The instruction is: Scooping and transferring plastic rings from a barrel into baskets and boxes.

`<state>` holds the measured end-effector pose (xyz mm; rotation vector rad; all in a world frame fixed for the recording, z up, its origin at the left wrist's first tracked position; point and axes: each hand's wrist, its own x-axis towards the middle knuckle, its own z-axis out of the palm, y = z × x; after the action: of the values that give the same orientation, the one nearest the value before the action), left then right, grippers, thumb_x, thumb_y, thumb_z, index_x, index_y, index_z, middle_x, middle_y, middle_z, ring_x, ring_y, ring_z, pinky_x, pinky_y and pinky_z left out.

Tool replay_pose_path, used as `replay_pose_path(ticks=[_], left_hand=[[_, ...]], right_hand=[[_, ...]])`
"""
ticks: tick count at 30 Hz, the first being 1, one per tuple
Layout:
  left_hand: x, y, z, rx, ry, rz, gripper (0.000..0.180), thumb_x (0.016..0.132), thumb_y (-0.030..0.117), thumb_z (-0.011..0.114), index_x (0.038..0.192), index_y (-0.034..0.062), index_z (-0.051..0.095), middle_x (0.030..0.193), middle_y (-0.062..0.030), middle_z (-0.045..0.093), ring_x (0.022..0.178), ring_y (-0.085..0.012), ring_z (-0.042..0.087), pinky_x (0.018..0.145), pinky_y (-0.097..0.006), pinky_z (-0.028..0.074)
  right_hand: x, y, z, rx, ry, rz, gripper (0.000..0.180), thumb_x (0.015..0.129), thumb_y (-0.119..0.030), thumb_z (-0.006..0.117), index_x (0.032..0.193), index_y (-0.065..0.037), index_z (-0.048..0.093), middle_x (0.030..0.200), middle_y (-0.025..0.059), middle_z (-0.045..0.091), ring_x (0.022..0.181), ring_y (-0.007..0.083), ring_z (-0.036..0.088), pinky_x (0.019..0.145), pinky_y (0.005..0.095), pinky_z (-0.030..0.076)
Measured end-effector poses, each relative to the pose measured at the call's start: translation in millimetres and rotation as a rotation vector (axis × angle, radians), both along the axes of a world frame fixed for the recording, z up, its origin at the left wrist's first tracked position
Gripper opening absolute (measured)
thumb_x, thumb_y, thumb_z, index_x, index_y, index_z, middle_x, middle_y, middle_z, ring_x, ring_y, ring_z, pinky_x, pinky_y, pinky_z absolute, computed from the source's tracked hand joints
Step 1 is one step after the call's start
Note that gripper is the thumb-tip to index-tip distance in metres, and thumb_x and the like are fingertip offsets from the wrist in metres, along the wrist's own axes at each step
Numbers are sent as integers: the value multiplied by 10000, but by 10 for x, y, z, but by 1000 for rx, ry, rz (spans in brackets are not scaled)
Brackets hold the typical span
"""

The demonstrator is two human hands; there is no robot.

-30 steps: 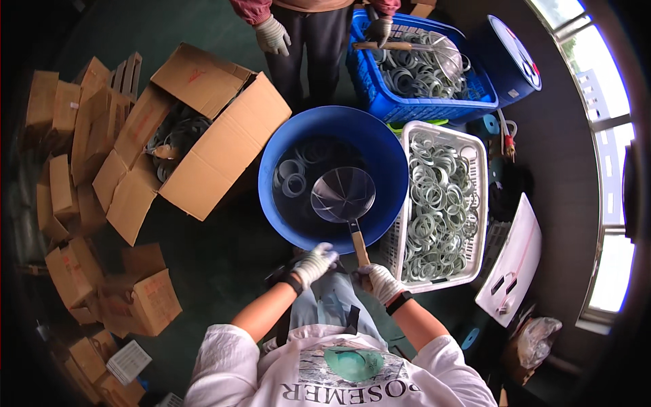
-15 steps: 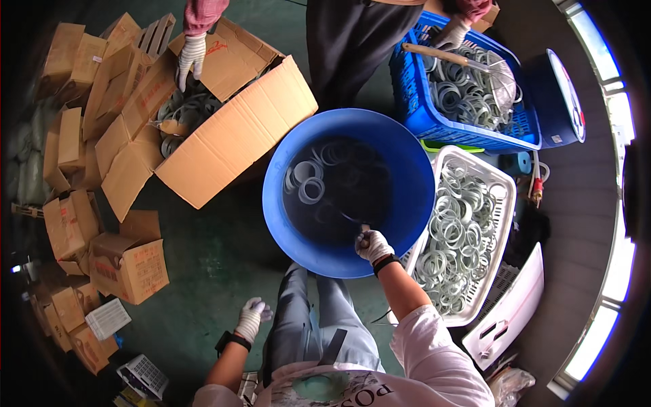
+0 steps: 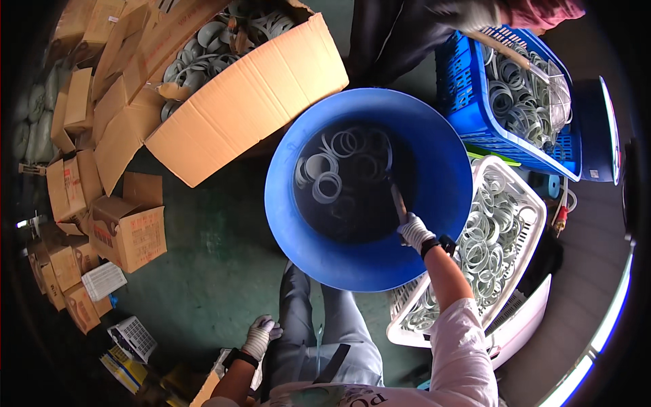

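Note:
My right hand (image 3: 416, 232), in a white knit glove, is closed round the wooden handle (image 3: 398, 199) of a skimmer. Its curved wire rim dips into dark water inside a large round blue tub (image 3: 288, 234). Several pale translucent rings (image 3: 327, 187) lie in the water left of the skimmer; others show dimly below the surface. My left hand (image 3: 262, 336), also gloved, hangs beside my left thigh with loosely bent fingers and nothing in it. Just right of the tub, near my right forearm, stands a white plastic basket (image 3: 536, 220) of similar rings.
Beyond the tub, a big cardboard box (image 3: 251, 102) holds more rings. At the far right, a blue basket (image 3: 475, 102) holds rings and another skimmer (image 3: 559, 95). A co-worker's dark trousers (image 3: 386, 41) and pink sleeve (image 3: 542, 12) show at the top. Cardboard boxes (image 3: 129, 230) stand left.
My right hand has moved the skimmer rightward, and its handle and rim now show more. The co-worker has leaned right; their hand has left the cardboard box. My view has shifted.

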<state>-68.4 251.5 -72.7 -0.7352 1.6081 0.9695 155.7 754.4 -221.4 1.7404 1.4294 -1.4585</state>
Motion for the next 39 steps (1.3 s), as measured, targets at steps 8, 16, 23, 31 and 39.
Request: replay_pose_path(ticks=[8, 16, 23, 31, 39], left_hand=[[48, -61, -72, -44, -32, 45, 271, 884, 106, 627, 1129, 75, 518, 895, -132, 636, 748, -283, 666, 674, -417, 587], [90, 172, -168, -38, -89, -34, 300, 885, 112, 626, 1158, 68, 509, 919, -134, 641, 755, -277, 662, 668, -409, 583], [8, 374, -114, -11, -76, -59, 309, 886, 115, 624, 1169, 67, 510, 924, -138, 641, 773, -284, 661, 677, -412, 584], [-49, 418, 7, -27, -61, -66, 291, 882, 122, 632, 1141, 68, 511, 918, -136, 643, 749, -279, 663, 665, -416, 588], [-72, 391, 61, 0, -24, -87, 297, 883, 124, 633, 1142, 72, 498, 890, -129, 642, 742, -289, 670, 644, -406, 589]], right_hand=[[-847, 320, 432, -358, -52, 247, 495, 871, -124, 520, 1342, -127, 365, 828, 125, 615, 587, 235, 629, 479, 313, 535], [-239, -62, 185, -410, 60, 135, 695, 767, -13, 644, 1371, -84, 307, 677, 97, 557, 520, 197, 586, 413, 323, 516], [130, -362, 406, -529, 198, -84, 632, 729, 5, 682, 1284, -37, 384, 697, 98, 561, 525, 194, 564, 442, 341, 516], [398, -403, 793, -572, 302, -203, 529, 724, -8, 697, 1182, -59, 436, 730, 71, 554, 561, 164, 552, 480, 328, 487], [671, -574, 1060, -580, 408, -351, 511, 731, -44, 705, 1195, -63, 494, 763, 46, 561, 583, 139, 545, 547, 279, 468]])
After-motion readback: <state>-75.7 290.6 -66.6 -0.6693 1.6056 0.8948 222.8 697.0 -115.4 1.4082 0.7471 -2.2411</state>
